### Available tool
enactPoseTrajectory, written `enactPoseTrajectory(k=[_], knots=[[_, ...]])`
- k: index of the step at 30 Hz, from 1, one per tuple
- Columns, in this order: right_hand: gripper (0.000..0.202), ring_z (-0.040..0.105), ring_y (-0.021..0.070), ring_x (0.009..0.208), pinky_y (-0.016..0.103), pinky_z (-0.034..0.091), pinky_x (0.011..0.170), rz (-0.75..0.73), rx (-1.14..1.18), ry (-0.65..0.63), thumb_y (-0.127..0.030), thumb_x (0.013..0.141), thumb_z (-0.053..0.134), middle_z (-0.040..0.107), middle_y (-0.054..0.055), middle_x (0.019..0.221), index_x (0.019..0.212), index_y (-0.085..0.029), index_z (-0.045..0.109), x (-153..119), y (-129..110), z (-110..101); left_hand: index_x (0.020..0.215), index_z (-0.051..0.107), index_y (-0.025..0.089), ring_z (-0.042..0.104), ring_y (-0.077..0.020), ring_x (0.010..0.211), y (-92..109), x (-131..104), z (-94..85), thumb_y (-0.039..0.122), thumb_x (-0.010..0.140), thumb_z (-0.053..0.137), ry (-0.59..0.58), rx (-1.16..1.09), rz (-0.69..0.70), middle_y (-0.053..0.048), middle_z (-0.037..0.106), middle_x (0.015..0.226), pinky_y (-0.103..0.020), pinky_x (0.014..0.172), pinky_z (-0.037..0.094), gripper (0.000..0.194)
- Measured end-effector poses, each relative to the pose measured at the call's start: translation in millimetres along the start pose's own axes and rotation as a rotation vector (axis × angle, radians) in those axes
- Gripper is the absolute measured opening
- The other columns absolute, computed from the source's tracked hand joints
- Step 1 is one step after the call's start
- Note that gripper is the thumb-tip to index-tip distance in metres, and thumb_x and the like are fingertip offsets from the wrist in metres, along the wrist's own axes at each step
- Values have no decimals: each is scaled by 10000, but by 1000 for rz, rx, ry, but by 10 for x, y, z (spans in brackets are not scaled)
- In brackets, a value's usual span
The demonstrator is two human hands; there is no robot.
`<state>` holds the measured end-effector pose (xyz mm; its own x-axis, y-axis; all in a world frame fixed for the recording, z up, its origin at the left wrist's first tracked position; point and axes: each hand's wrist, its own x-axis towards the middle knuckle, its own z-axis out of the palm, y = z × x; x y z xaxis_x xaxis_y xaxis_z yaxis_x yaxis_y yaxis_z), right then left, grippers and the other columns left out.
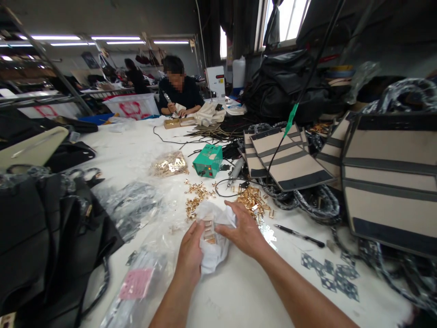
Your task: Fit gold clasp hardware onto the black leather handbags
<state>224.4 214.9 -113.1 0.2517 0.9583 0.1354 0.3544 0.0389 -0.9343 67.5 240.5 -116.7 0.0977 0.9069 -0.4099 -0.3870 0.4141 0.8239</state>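
Observation:
Close in front of me, my left hand (191, 248) is closed around the left side of a crumpled white wrapper (214, 259). Several gold metal pieces (209, 232) lie in a row within it. From the right, my right hand (244, 228) grips the wrapper's upper edge, thumb over the opening and fingers behind the white sheet. Just beyond the hands, loose gold hardware (196, 196) is scattered on the white table (218, 305). A second pile of gold fittings (254, 200) lies past my right fingers, and silver metal plates (269, 234) sit beside my right wrist.
A green box (207, 160) with a cord stands mid-table, near a bag of gold plates (170, 163). A pen (300, 235) and dark perforated plates (329, 273) lie right. Beige bag panels (290, 157) and black bags (44, 246) flank me. A person (179, 89) works opposite.

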Motion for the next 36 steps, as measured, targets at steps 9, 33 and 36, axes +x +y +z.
enactPoseTrajectory(k=[9,33,36], knots=[[250,605,186,689,294,458,652,140,390,71,-377,733,749,706,10,779,910,-200,735,139,-137,-213,1166,648,203,696,-251,902,12,136,339,502,752,733,-24,232,161,-72,747,978,-320,743,533,517],[277,600,173,766,283,463,704,-292,104,534,-416,826,665,704,42,880,950,-177,732,712,-736,-1302,679,644,200,468,-153,595,179,817,1218,415,815,595,-164,653,599,28,534,584,-260,594,329,259],[251,611,180,783,298,471,735,-324,80,550,-403,842,659,705,43,882,952,-188,730,682,-746,-1302,684,646,192,470,-139,581,333,753,1367,445,819,612,-233,626,619,26,544,597,-254,581,345,289]])
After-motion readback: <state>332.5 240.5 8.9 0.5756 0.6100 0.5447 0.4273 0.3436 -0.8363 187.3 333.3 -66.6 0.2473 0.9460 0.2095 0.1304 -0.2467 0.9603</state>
